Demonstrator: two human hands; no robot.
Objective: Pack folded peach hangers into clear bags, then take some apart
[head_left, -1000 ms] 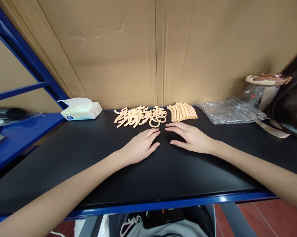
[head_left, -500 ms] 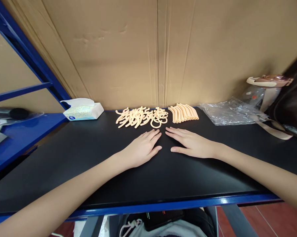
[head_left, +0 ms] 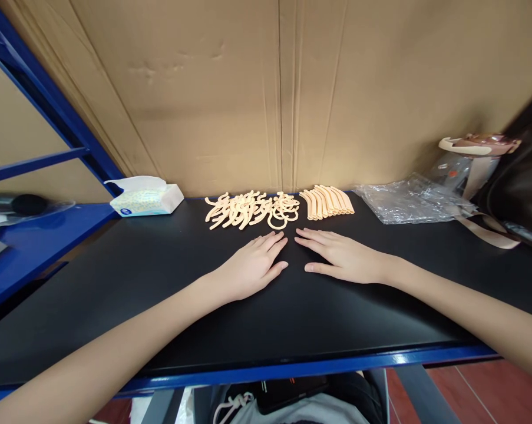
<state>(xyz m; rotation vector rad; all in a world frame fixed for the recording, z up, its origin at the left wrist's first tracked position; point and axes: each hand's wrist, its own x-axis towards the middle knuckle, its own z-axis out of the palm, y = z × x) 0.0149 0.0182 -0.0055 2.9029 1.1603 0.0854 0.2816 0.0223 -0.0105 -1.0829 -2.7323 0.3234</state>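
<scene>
My left hand lies palm down on the black table top, fingers stretched out and holding nothing. Opposite it, my right hand rests flat as well, thumb apart from the fingers, also without anything in it. Just beyond my left fingertips is a loose heap of cream-coloured curved strips, some bent into hooks or loops. Behind my right fingertips, several peach-coloured curved tubes lie side by side in a neat row. Neither hand touches the heap or the row.
A tissue pack sits at the back left. To the right are a crumpled clear plastic bag and a bottle with a brown lid and strap. Cardboard stands behind the table; a blue metal frame rises at left.
Both hands stay in the same place on the table. The whole view has shifted very slightly.
</scene>
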